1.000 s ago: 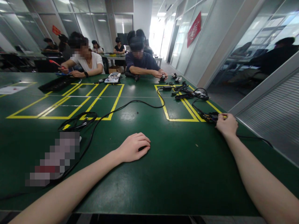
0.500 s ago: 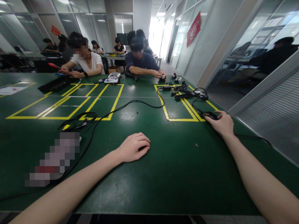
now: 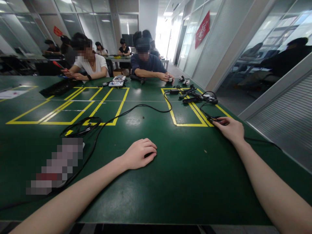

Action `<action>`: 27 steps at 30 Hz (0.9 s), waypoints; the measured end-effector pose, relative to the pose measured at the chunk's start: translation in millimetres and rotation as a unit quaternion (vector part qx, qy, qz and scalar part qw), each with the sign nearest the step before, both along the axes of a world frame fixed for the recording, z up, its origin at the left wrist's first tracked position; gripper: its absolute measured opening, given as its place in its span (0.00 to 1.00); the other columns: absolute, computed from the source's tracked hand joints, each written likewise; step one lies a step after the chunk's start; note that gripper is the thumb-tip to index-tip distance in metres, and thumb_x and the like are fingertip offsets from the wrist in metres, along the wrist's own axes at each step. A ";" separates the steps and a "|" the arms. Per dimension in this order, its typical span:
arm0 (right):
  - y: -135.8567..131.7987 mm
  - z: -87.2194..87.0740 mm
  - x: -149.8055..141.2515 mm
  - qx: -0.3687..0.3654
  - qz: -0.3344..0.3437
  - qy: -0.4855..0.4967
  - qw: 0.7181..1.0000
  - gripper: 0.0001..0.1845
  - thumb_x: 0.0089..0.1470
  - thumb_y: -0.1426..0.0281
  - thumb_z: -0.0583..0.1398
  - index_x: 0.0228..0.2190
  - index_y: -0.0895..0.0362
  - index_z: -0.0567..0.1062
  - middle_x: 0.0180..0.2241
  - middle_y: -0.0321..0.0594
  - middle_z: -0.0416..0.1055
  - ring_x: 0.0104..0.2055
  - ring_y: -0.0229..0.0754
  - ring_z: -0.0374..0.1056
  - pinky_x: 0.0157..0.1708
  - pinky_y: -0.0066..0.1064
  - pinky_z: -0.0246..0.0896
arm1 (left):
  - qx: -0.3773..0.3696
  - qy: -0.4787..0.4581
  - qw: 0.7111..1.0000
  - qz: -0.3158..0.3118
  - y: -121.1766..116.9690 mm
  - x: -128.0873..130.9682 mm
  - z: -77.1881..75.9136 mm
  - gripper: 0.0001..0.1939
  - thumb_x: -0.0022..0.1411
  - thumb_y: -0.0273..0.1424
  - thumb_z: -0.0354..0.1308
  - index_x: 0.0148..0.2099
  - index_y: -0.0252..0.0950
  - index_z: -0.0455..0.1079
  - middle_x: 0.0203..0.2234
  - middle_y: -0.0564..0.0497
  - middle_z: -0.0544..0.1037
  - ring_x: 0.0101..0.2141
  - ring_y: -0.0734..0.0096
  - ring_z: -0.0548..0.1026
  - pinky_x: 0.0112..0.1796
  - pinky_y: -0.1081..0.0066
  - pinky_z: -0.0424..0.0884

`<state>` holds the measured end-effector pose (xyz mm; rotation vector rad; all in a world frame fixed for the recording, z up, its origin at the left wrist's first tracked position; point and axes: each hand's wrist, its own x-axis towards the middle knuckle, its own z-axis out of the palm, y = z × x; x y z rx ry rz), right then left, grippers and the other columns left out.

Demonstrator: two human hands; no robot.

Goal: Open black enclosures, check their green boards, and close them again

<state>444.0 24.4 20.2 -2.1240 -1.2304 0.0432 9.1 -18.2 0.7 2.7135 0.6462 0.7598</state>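
Observation:
My left hand (image 3: 140, 154) rests palm down on the green table (image 3: 170, 185), loosely curled, with a dark gap between thumb and fingers. It shows no object in it. At the right edge of the yellow tape, my right hand (image 3: 230, 130) grips a small black device (image 3: 216, 120) with bits of yellow and other colours on it. The fingers cover part of this device, so its exact kind is unclear. A black cable (image 3: 203, 109) runs from near it toward the black parts (image 3: 191, 99) beyond.
Yellow tape outlines (image 3: 188, 125) mark the table. A long cord (image 3: 136, 106) crosses it, with a coil (image 3: 83, 126) at left by a blurred-out object (image 3: 58, 169). Opposite, two co-workers handle a red-handled tool (image 3: 58, 65) and small parts. A black tray (image 3: 59, 87) and white device (image 3: 117, 81) stand there.
My right hand's fingers have closed further over the black device, which has tilted slightly. My left hand stays in place. The co-worker at left has shifted the red-handled tool.

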 end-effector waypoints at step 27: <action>3.0 -3.4 5.9 0.042 -0.089 -0.062 0.993 0.21 0.51 0.64 0.65 0.45 0.62 0.82 0.32 0.47 0.76 0.35 0.50 0.70 0.37 0.35 0.62 | 0.002 -0.004 1.000 -0.003 0.9 0.0 -0.9 0.10 0.72 0.30 0.55 0.41 0.36 0.77 0.42 0.47 0.83 0.43 0.65 0.79 0.45 0.64 0.74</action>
